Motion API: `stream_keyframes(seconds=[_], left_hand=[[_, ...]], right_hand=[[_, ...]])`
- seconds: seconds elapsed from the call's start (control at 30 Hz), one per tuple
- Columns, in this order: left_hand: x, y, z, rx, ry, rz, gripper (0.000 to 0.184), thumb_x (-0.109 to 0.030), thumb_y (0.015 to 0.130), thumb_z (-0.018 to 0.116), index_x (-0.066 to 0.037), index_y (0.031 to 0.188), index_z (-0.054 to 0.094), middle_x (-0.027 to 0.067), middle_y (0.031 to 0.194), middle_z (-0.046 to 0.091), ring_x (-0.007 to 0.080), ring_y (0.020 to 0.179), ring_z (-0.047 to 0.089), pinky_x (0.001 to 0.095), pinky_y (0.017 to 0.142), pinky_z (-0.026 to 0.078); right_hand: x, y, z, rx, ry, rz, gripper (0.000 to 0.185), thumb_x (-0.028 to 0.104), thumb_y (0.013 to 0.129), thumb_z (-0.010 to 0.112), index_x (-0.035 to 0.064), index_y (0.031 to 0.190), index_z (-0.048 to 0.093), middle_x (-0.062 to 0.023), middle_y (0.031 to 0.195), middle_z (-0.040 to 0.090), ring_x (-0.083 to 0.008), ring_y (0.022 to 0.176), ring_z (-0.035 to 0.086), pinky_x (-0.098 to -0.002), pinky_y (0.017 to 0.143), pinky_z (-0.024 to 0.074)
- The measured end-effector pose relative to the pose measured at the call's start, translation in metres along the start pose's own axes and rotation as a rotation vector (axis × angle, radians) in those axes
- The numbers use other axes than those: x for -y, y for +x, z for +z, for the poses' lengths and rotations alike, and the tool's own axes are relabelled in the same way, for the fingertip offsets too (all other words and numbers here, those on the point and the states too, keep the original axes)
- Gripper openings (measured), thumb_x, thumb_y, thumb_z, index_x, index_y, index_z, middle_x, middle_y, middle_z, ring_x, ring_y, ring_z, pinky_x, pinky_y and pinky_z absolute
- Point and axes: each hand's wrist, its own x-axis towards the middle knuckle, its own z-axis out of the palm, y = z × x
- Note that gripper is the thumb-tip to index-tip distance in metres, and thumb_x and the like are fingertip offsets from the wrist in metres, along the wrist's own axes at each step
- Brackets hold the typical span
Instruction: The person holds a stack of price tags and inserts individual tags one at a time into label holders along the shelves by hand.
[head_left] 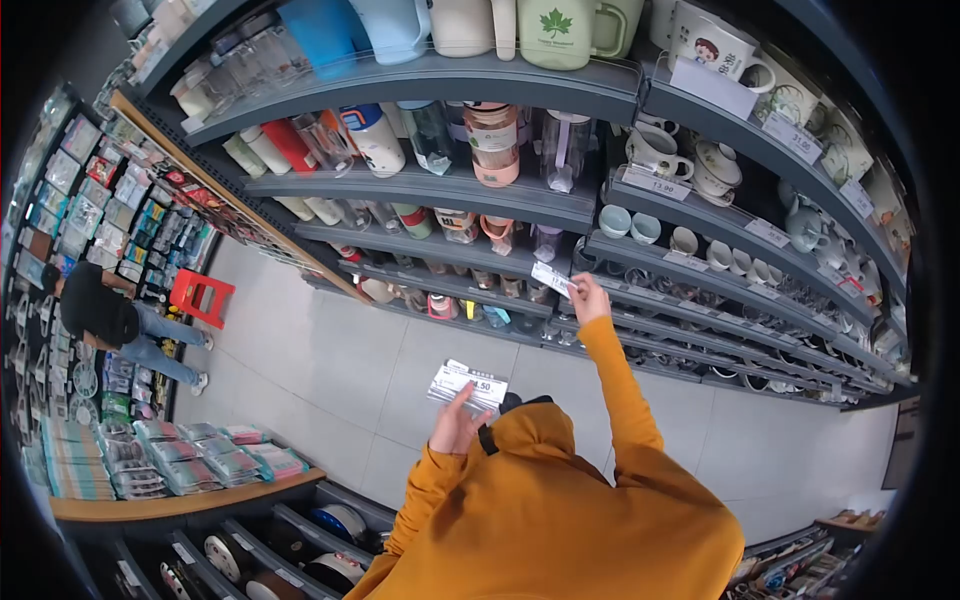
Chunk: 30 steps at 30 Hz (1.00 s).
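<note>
My left hand (455,425) grips several white price tags (450,380), fanned slightly in front of my body above the floor. The top one shows large printed digits ending in "4.50", partly covered by my fingers. My right hand (592,302) reaches forward to a shelf edge, its thumb and fingers pinching one white price tag (551,278). That tag lies at the shelf's front edge, tilted; whether it sits in the label strip I cannot tell. Near it are small cups and clear glasses, with a purple-toned bottle (546,243) just behind and above.
Shelves ahead hold tumblers, pitchers (567,30), bowls (615,220) and teapots (805,225). A person (100,310) in dark clothes is at the left shelving, beside a red stool (200,297). Packaged goods (170,455) and pans (340,520) are at lower left. Tiled floor (400,345) runs between.
</note>
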Motion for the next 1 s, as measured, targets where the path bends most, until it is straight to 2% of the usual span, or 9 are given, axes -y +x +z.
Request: stream_keyframes(seconds=[0.07, 0.2, 0.53, 0.63, 0.67, 0.77, 0.87, 0.9, 1.0], left_hand=[[-0.008, 0.014, 0.007, 0.0, -0.009, 0.007, 0.033, -0.019, 0.089, 0.06, -0.006, 0.118, 0.05, 0.0038, 0.11, 0.057, 0.0162, 0.097, 0.06, 0.0279, 0.069, 0.056], [-0.013, 0.036, 0.008, 0.005, -0.07, -0.019, 0.032, -0.017, 0.09, 0.059, -0.006, 0.118, 0.049, 0.0044, 0.109, 0.057, 0.0169, 0.097, 0.06, 0.0282, 0.068, 0.057], [-0.013, 0.066, 0.007, 0.026, -0.123, -0.094, 0.033, -0.017, 0.09, 0.059, -0.007, 0.12, 0.048, 0.0048, 0.11, 0.057, 0.0173, 0.097, 0.061, 0.0259, 0.067, 0.058], [-0.026, 0.069, 0.019, -0.024, -0.071, -0.101, 0.028, -0.017, 0.09, 0.058, -0.01, 0.116, 0.051, 0.0015, 0.106, 0.059, 0.0143, 0.094, 0.06, 0.0227, 0.064, 0.056], [-0.027, 0.069, 0.021, -0.022, -0.069, -0.098, 0.028, -0.017, 0.09, 0.059, -0.01, 0.116, 0.051, 0.0012, 0.106, 0.059, 0.014, 0.094, 0.06, 0.0226, 0.064, 0.056], [-0.035, 0.073, 0.023, -0.013, -0.067, -0.079, 0.029, -0.018, 0.09, 0.058, -0.01, 0.117, 0.05, 0.002, 0.107, 0.058, 0.0146, 0.095, 0.06, 0.0236, 0.065, 0.056], [-0.032, 0.079, 0.018, 0.001, -0.072, -0.067, 0.032, -0.017, 0.091, 0.058, -0.007, 0.12, 0.049, 0.0047, 0.11, 0.057, 0.0169, 0.096, 0.061, 0.0265, 0.068, 0.057], [-0.03, 0.082, 0.016, 0.011, -0.071, -0.065, 0.032, -0.017, 0.091, 0.057, -0.006, 0.119, 0.049, 0.0048, 0.109, 0.058, 0.017, 0.096, 0.061, 0.0267, 0.068, 0.057], [-0.026, 0.086, 0.017, 0.011, -0.074, -0.104, 0.028, -0.017, 0.09, 0.058, -0.008, 0.116, 0.05, 0.0036, 0.106, 0.058, 0.0163, 0.093, 0.061, 0.0242, 0.065, 0.056]], right_hand=[[0.003, 0.021, 0.005, 0.025, -0.096, 0.063, 0.018, 0.012, 0.085, 0.064, 0.0016, 0.097, 0.055, -0.0076, 0.073, 0.067, -0.0097, 0.057, 0.06, -0.0265, 0.054, 0.0452], [-0.026, 0.057, 0.021, 0.129, 0.137, 0.046, 0.017, 0.013, 0.087, 0.063, 0.0012, 0.098, 0.056, -0.0054, 0.075, 0.065, -0.0085, 0.053, 0.055, -0.0235, 0.048, 0.0422], [-0.065, 0.087, 0.035, 0.225, 0.264, 0.14, 0.021, 0.012, 0.088, 0.062, 0.0033, 0.107, 0.057, -0.0032, 0.076, 0.064, -0.0066, 0.056, 0.055, -0.0218, 0.047, 0.0425], [-0.057, 0.088, 0.034, 0.31, 0.24, 0.116, 0.022, 0.011, 0.088, 0.063, 0.0042, 0.107, 0.057, -0.0019, 0.076, 0.063, -0.006, 0.057, 0.054, -0.0219, 0.047, 0.042], [-0.054, 0.084, 0.033, 0.352, 0.218, 0.042, 0.018, 0.01, 0.087, 0.062, 0.0037, 0.103, 0.058, -0.0036, 0.073, 0.065, -0.0084, 0.057, 0.057, -0.0243, 0.05, 0.0443], [0.028, 0.054, 0.01, 0.532, 0.143, -0.177, 0.013, 0.009, 0.086, 0.063, 0.0043, 0.099, 0.06, -0.0048, 0.073, 0.064, -0.0079, 0.056, 0.057, -0.0229, 0.051, 0.0439], [0.115, 0.037, -0.029, 0.376, 0.185, -0.189, 0.012, 0.01, 0.086, 0.064, 0.0041, 0.096, 0.061, -0.0059, 0.073, 0.064, -0.0079, 0.054, 0.058, -0.0227, 0.049, 0.0438], [0.14, 0.037, -0.04, 0.205, 0.228, -0.271, 0.011, 0.01, 0.086, 0.064, 0.0025, 0.094, 0.061, -0.0062, 0.072, 0.064, -0.0084, 0.052, 0.058, -0.0221, 0.047, 0.0436], [0.158, 0.052, -0.063, -0.096, 0.125, -0.357, 0.01, 0.006, 0.087, 0.061, 0.0002, 0.094, 0.06, -0.005, 0.083, 0.068, -0.0093, 0.052, 0.059, -0.0215, 0.047, 0.0449]])
